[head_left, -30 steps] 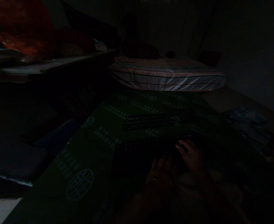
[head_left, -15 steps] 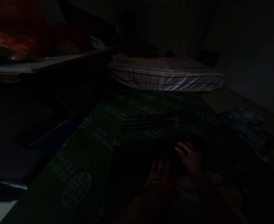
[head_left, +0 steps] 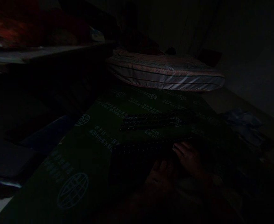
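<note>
The room is very dark, so fine detail is lost. A black computer keyboard (head_left: pixel 127 165) lies in front of me on a green printed board (head_left: pixel 41 183). My left hand (head_left: pixel 160 174) rests over its lower middle part, fingers stretched forward and slightly apart. Farther right, my right hand (head_left: pixel 188 155) reaches across the keyboard's upper right part with its fingers extended to the left. I make out nothing held in either hand. Beyond the keyboard lie several long dark strips (head_left: pixel 146 121) with small light marks, side by side.
A mattress with a striped cover (head_left: pixel 169 76) is at the far end of the board. On the left, a raised shelf (head_left: pixel 50 51) carries orange-red items (head_left: pixel 11 28). Crumpled cloth-like material (head_left: pixel 244 119) lies at the right.
My right hand has shifted slightly left and its fingers look closer together. My left hand stays nearly in place. The view has moved a little.
</note>
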The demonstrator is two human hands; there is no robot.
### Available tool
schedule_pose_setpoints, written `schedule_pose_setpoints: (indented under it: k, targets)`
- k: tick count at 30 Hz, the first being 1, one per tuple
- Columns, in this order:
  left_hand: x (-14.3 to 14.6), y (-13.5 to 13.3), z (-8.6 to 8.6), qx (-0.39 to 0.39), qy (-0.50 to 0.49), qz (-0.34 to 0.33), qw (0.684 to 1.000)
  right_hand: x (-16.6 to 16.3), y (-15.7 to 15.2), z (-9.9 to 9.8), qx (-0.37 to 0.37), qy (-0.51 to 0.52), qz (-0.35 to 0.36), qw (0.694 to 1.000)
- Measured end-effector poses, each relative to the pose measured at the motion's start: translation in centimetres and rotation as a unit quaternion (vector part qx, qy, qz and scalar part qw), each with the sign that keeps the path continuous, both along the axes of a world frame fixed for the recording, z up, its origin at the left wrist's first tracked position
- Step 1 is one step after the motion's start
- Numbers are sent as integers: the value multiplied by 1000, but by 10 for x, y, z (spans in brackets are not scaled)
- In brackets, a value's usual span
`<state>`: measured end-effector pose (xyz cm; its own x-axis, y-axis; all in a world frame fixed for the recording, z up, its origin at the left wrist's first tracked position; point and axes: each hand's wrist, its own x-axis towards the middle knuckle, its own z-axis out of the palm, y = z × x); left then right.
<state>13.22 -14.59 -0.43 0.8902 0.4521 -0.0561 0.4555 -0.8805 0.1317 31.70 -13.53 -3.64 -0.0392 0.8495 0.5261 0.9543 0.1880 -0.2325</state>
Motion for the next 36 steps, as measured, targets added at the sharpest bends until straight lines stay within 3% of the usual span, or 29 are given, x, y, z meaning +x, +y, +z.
schedule_pose_setpoints:
  k: [9,16,36]
  targets:
    - [-10,2,-5,-11,-44,6,999,4,14,10,-92,-52,63,992]
    - [-10,4,-10,-5,-60,-4,998,5,20,14,-112,-53,92,988]
    - [-10,3,-14,-11,-76,5,997,2,25,23,-166,-83,93,978]
